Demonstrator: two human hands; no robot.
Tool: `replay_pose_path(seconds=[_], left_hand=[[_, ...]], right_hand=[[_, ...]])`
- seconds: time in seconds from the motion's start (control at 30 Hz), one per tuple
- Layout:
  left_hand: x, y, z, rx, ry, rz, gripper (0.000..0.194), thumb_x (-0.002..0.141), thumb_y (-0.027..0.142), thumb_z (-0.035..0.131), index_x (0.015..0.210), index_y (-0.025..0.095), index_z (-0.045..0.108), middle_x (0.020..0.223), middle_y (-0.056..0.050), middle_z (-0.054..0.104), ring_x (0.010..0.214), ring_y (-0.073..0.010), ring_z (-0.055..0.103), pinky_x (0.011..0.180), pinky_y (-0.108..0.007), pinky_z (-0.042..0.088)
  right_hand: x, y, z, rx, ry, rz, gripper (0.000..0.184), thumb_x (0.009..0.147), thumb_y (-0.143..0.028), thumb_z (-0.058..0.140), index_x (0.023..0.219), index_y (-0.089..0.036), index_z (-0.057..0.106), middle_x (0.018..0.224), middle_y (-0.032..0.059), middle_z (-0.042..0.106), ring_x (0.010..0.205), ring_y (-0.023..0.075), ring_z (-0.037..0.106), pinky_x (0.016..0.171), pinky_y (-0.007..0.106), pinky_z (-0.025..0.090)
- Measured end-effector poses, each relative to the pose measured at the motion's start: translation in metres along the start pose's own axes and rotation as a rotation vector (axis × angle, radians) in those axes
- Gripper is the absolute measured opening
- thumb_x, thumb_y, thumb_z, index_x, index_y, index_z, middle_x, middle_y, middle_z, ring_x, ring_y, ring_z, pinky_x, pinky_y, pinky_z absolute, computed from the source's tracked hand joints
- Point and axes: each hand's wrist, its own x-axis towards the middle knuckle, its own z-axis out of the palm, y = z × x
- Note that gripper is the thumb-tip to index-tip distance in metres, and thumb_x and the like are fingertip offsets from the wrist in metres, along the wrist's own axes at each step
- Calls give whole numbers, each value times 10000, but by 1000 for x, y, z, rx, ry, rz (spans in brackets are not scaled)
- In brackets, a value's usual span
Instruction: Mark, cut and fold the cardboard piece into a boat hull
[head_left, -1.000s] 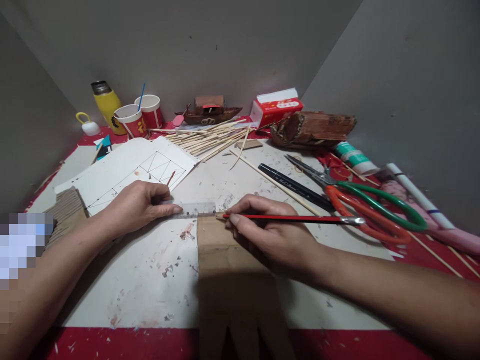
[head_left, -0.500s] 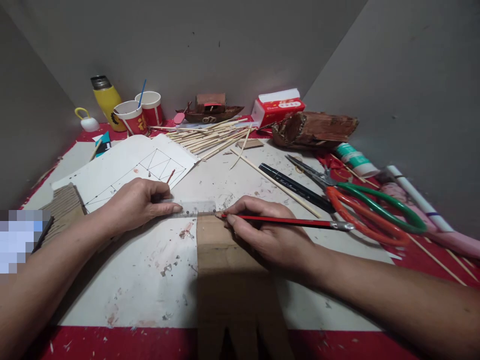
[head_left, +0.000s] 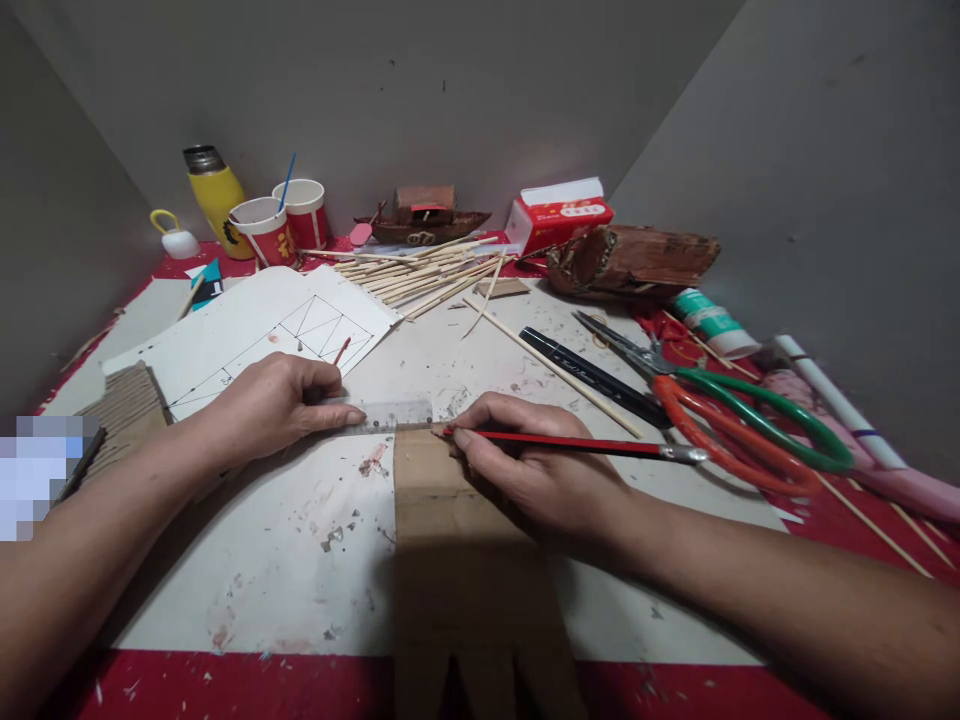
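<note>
My left hand (head_left: 289,405) pinches one end of a clear ruler (head_left: 405,410), which lies along the top edge of a piece of brown cardboard (head_left: 450,520). Between the fingers of my right hand (head_left: 532,450) is a red and black pencil (head_left: 585,442). Its tip touches or nearly touches the cardboard just below the ruler's far end. Pointed cutouts show at the cardboard's near end, which reaches past the white board. Left of the ruler, a paper with a line drawing (head_left: 315,325) is partly covered by my left hand.
Scissors (head_left: 675,385) and a black marker (head_left: 592,375) lie to the right. Thin wooden sticks (head_left: 427,270) are piled at the back, near a model boat (head_left: 420,220), paper cups (head_left: 262,235) and a yellow bottle (head_left: 216,205). A second boat-like model (head_left: 637,262) sits back right.
The view has shifted very slightly. Both hands, the ruler, the pencil and the cardboard keep nearly the same places.
</note>
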Motion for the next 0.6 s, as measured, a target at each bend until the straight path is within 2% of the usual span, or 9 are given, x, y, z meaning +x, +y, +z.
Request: replay_pose_path(seconds=[0.6], left_hand=[[1, 2, -2, 31, -2, -6, 419, 806, 512, 628, 594, 201, 445, 561, 51, 377, 563, -109, 326, 507, -266, 257]], right_hand=[[-2, 2, 0, 42, -8, 45, 116, 856, -137, 575, 772, -182, 640, 651, -41, 626, 579, 92, 516, 524, 207, 392]])
